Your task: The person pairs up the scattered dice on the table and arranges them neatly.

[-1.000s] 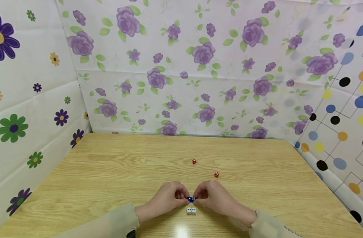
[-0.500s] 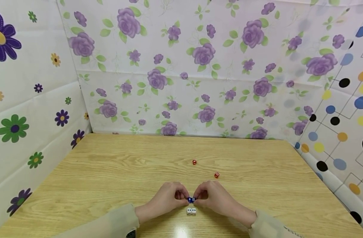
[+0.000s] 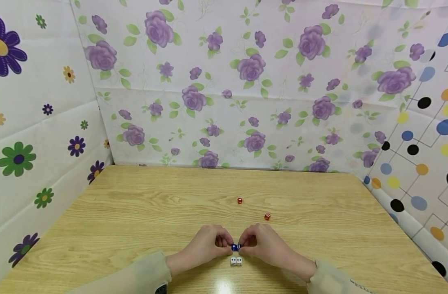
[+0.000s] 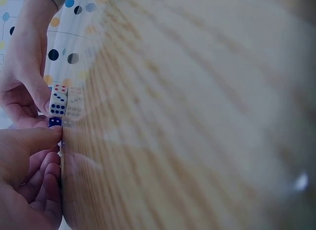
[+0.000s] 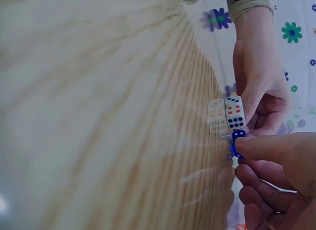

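Observation:
Two blue dice sit side by side on the table near its front, appearing to touch. My left hand point(image 3: 205, 247) pinches the left blue die point(image 3: 233, 247) between thumb and fingers. From the other side, my right hand point(image 3: 268, 247) pinches the right blue die point(image 3: 238, 247). Just in front of them, a left white die point(image 3: 233, 261) and a right white die point(image 3: 239, 261) stand next to each other. In the right wrist view, the thumb covers part of a blue die point(image 5: 238, 141). The left wrist view shows only a little blue die point(image 4: 55, 121) between the hands.
Beyond the hands, a red die point(image 3: 240, 201) lies farther back on the wooden table point(image 3: 154, 204). Another red die point(image 3: 267, 217) lies nearer, behind my right hand. Patterned cloth hangs at the back and along both sides.

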{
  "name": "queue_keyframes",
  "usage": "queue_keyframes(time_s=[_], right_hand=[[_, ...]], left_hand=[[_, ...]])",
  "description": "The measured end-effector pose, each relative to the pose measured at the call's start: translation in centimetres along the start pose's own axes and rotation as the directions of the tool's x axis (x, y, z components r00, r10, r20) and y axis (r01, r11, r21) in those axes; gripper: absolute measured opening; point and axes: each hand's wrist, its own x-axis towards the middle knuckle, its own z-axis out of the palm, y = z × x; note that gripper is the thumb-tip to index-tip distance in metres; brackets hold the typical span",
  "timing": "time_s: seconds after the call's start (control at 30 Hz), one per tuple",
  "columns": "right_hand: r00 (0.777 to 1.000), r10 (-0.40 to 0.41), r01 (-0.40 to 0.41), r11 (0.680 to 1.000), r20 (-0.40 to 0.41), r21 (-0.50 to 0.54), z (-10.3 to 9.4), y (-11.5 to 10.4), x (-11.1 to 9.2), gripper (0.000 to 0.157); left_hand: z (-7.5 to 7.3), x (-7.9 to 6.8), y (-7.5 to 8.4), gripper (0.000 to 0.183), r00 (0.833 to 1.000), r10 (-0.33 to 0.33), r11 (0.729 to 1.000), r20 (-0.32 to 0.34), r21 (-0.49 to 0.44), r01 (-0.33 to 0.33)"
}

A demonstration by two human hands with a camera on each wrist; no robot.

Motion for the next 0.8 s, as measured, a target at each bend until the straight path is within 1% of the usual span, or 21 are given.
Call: queue_keyframes(time_s=[0.1, 0.17, 0.23, 0.3, 0.37, 0.43, 0.57, 0.63, 0.7, 0.77, 0.8], right_hand=[[1.000, -0.002, 0.002, 1.000, -0.002, 0.000, 0.0, 0.1, 0.0, 0.008], [1.000, -0.001, 0.001, 1.000, -0.002, 0.001, 0.0, 0.1, 0.0, 0.008], [1.000, -0.001, 0.001, 1.000, -0.001, 0.000, 0.0, 0.1, 0.0, 0.008], [1.000, 0.001, -0.001, 1.000, 0.001, 0.000, 0.0, 0.1, 0.0, 0.008], [1.000, 0.001, -0.001, 1.000, 0.000, -0.001, -0.1, 0.1, -0.1, 0.009], [1.000, 0.001, -0.001, 1.000, -0.001, -0.002, -0.1, 0.1, -0.1, 0.009], [1.000, 0.002, -0.002, 1.000, 0.000, 0.006, -0.1, 0.1, -0.1, 0.008], [1.000, 0.002, -0.002, 1.000, 0.002, 0.011, -0.1, 0.1, -0.1, 0.008], [1.000, 0.003, -0.003, 1.000, 0.002, 0.011, 0.0, 0.1, -0.1, 0.008], [1.000, 0.006, -0.006, 1.000, 0.003, 0.006, -0.1, 0.1, -0.1, 0.008], [1.000, 0.007, -0.007, 1.000, 0.002, 0.003, -0.1, 0.1, -0.1, 0.008]], left_hand=[[-0.1, 0.0, 0.0, 0.010, 1.000, -0.001, 1.000, 0.013, 0.002, 0.001], [-0.3, 0.1, 0.0, 0.011, 0.999, -0.005, 1.000, 0.035, 0.000, 0.005], [-0.7, 0.3, -0.1, 0.013, 0.997, -0.014, 1.000, 0.080, -0.012, 0.015], [-1.3, 0.4, 0.0, 0.018, 0.989, -0.027, 0.999, 0.147, -0.035, 0.032], [-1.9, 0.8, 0.0, 0.022, 0.974, -0.030, 0.998, 0.224, -0.049, 0.042], [-2.6, 1.2, 0.0, 0.026, 0.955, -0.024, 0.998, 0.296, -0.053, 0.041], [-3.5, 2.4, -0.4, 0.027, 0.915, -0.001, 1.000, 0.403, -0.016, 0.008], [-3.9, 3.2, -0.5, 0.024, 0.895, -0.003, 1.000, 0.446, 0.012, -0.002], [-4.2, 4.0, -0.6, 0.022, 0.879, -0.002, 0.999, 0.477, 0.036, -0.017], [-4.5, 5.0, -0.7, 0.021, 0.868, -0.006, 0.998, 0.496, 0.060, -0.027], [-4.7, 5.5, -0.8, 0.020, 0.867, -0.006, 0.997, 0.498, 0.075, -0.037]])
